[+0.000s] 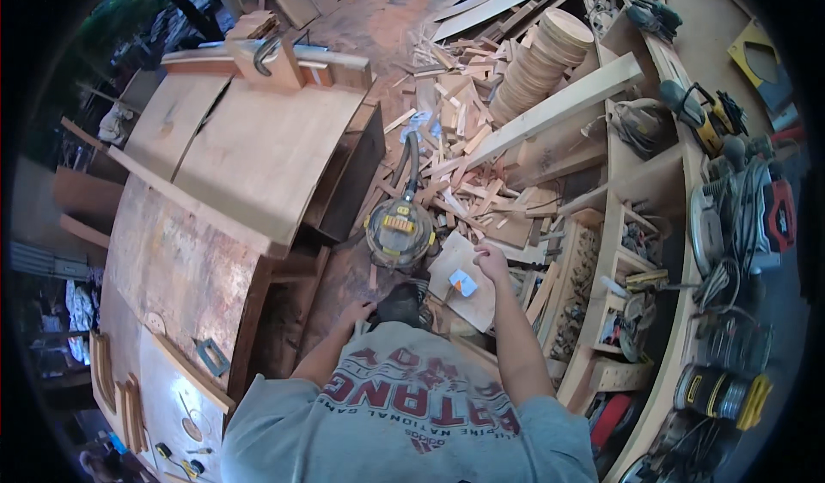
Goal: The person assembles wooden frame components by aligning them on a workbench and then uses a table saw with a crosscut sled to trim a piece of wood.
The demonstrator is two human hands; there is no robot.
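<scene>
My right hand [491, 262] is closed at the upper right corner of a flat, pale wooden board [455, 259]. A small white card or sticker with blue and orange marks [462, 283] lies on the board's face. My left hand [357, 313] is low beside my body, next to a dark shape I cannot make out; its fingers are too small and partly hidden to read. Just ahead of my hands stands a round shop vacuum [400, 234] with a clear drum and yellow labels, its dark hose [412, 161] running up from the top.
On the left is a wooden workbench [185, 234] with a plywood sheet and a blue-grey frame [211, 357]. Wood offcuts [455, 131] cover the floor ahead, around stacked round discs [537, 66] and a long beam [550, 113]. Shelving [606, 311] with power tools lines the right.
</scene>
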